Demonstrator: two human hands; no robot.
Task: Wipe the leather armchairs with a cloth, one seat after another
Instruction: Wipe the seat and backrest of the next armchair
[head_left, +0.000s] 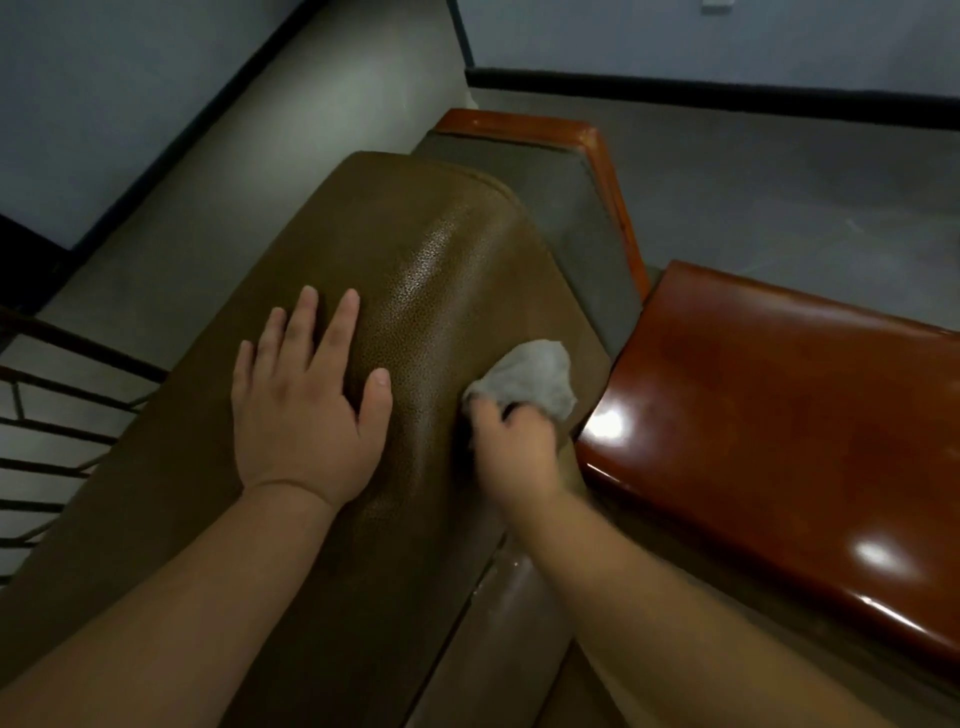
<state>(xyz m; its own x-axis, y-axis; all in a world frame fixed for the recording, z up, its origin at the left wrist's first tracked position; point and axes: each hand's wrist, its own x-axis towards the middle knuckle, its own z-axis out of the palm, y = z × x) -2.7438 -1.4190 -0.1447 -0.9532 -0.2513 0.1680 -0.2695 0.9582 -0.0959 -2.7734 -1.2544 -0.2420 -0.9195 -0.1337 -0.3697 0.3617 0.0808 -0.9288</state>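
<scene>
A brown leather armchair back (415, 260) fills the middle of the head view, seen from above. My left hand (304, 395) lies flat on its top, fingers straight and spread. My right hand (511, 449) grips a crumpled grey cloth (535, 376) and holds it against the right side of the leather back, close to the edge. The cloth sticks out beyond my fingers.
A glossy red-brown wooden armrest (779, 441) lies right of the cloth. Another wooden rail (597, 156) runs behind it. A dark metal railing (52, 415) stands at the left. Grey floor (779, 197) and walls with black skirting surround the chair.
</scene>
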